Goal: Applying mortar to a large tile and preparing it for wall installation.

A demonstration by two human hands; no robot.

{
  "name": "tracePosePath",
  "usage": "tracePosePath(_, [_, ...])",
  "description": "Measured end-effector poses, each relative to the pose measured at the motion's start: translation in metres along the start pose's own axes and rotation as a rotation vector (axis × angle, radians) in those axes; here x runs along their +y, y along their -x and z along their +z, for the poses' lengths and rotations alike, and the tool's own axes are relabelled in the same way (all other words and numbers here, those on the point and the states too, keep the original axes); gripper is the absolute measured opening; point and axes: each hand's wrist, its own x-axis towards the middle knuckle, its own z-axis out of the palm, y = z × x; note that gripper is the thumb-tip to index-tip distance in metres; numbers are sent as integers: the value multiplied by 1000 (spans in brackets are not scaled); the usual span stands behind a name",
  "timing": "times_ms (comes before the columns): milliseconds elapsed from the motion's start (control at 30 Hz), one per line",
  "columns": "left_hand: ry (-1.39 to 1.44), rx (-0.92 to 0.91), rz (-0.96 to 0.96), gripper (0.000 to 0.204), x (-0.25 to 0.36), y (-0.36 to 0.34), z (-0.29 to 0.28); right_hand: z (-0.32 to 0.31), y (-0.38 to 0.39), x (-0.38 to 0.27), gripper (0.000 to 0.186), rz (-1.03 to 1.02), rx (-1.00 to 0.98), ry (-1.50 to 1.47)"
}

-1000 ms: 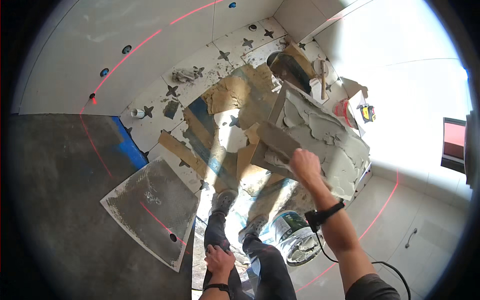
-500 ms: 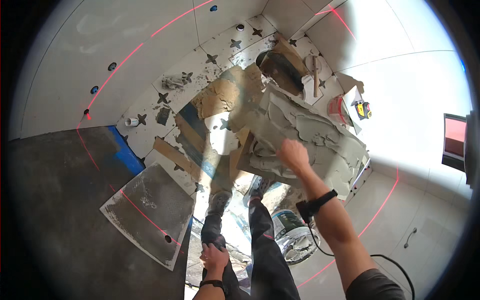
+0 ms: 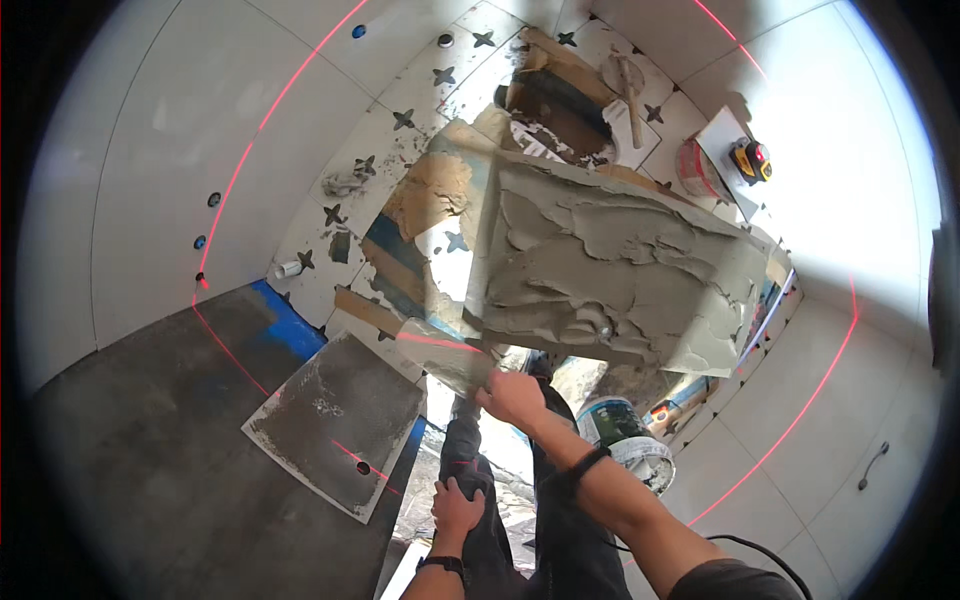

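Note:
My right hand is closed on a trowel, whose wide pale blade sits just beyond my fingers, left of a large slab coated in thick, ridged grey adhesive. The trowel's handle is mostly hidden by my fingers. My left hand grips my left trouser leg, fingers curled over it. Beside my right forearm stands a white bucket with grey adhesive around its top.
A dark tile lies on a grey surface at left. Beyond the slab are torn cardboard, a mallet, a red-banded bucket and a yellow-black laser level. Tiled walls enclose the floor.
My right hand and trowel have moved from over the slab down and left, off its front edge. The view has shifted; my left hand stays on my leg.

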Motion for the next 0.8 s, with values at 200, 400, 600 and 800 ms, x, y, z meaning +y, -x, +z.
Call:
tracePosePath(200, [-84,-16,157,82,7,-2,5,-40,86,58,46,110,98,-221])
tracePosePath(400, [-234,34,244,79,-5,-18,14,-1,99,86,45,339,499,-907])
tracePosePath(600, [-303,55,217,61,-27,-27,13,98,27,92,43,376,777,-1037])
tracePosePath(800, [-183,165,157,52,-66,-31,52,169,-48,70,41,292,992,-853])
